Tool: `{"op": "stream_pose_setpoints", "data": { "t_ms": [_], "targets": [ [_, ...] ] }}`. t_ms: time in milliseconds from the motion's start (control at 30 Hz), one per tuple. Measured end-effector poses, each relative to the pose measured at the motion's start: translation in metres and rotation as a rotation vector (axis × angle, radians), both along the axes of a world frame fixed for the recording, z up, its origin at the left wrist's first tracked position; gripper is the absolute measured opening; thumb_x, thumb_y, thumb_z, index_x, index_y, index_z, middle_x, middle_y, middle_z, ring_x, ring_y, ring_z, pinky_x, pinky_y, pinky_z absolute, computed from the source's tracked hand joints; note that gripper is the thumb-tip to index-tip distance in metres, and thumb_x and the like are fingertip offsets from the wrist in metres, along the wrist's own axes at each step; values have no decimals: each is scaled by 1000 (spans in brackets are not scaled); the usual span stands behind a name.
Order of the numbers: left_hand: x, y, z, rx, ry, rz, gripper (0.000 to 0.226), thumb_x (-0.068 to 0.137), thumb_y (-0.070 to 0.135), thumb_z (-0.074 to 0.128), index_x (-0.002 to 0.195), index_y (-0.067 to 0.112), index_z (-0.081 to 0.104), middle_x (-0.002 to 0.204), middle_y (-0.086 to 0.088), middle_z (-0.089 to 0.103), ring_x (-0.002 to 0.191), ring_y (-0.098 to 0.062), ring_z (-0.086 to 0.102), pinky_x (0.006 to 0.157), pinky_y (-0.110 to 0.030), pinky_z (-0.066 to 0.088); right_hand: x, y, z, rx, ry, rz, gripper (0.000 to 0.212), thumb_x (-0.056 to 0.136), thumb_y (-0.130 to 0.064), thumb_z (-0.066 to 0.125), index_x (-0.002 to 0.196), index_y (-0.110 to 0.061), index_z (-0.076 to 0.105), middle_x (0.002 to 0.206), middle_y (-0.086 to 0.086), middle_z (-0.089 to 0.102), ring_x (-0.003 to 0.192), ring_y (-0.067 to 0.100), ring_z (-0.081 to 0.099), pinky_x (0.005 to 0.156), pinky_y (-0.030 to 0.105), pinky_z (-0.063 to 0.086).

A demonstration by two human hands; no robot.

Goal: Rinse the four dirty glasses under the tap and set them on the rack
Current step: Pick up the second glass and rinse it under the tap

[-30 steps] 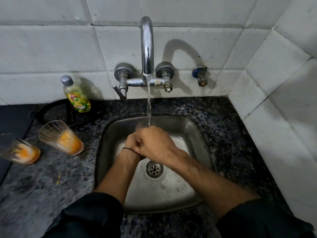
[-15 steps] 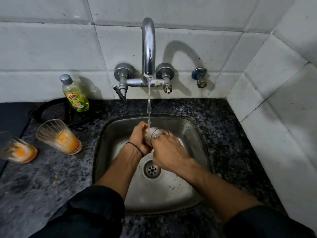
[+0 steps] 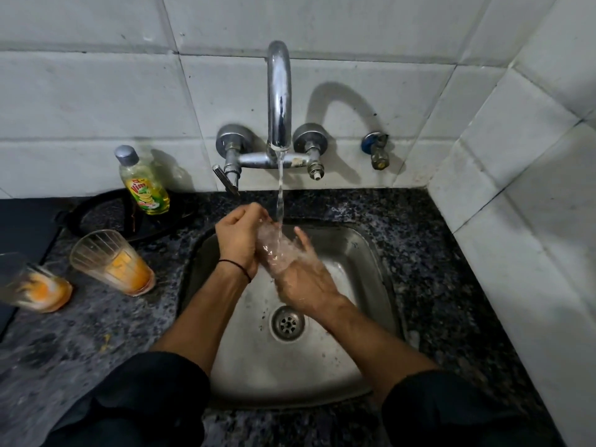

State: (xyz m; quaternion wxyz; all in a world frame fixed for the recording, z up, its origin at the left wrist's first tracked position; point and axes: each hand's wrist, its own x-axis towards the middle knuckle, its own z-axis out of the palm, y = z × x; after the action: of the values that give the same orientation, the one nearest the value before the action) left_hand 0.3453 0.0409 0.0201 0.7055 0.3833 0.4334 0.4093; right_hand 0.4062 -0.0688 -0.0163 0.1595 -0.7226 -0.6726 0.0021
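Left grip (image 3: 240, 240) curled round glass (image 3: 274, 253) under tap (image 3: 279, 91)

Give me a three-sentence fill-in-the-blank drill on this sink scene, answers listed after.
Water from the tap falls onto the glass between the left hand and right hand, over the ____.
____ dirty glasses with orange residue sit on the counter.
The black wristband is on the ____ wrist.
Missing: sink; two; left.
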Motion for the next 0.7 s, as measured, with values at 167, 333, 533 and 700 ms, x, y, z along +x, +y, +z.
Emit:
{"op": "stream_pose_setpoints", "data": {
  "t_ms": [167,333,533,700],
  "targets": [
    [11,-5,10,259,328,117,25,79,22,72,55,20,65,52,5,58,57,-13,54,64,-31,51,-10,1,-8,50,-174,-129,88,80,-9,62,159,-25,26,168,-1,19,154,11,5,123,50,-12],
    [4,2,7,199,329,188,22,73,27,72,52,21,65,55,2,59,58,-15,55,64,-30,51,-35,-11,-9,91,1026,-258,78,79,9,47,143,-35,52,145,-2,57,125,5,55,105,22,40],
    [-7,7,-18,-440,98,-8,18,90,24,61,75,12,61,63,-6,59,47,-17,57,43,-25,49,-30,-11,24,71,1791,-194,67,72,12,42,130,-14,62,128,-1,70,123,18,64,99,31,49],
    [-14,-25,-29,-743,121,-231,38,102,27,39,88,-1,60,59,-19,69,79,-32,58,85,-39,46,1,2,30,-484,123,135,41,81,-9,60,120,-23,59,123,3,64,120,27,57,116,50,33]
  ]
}}
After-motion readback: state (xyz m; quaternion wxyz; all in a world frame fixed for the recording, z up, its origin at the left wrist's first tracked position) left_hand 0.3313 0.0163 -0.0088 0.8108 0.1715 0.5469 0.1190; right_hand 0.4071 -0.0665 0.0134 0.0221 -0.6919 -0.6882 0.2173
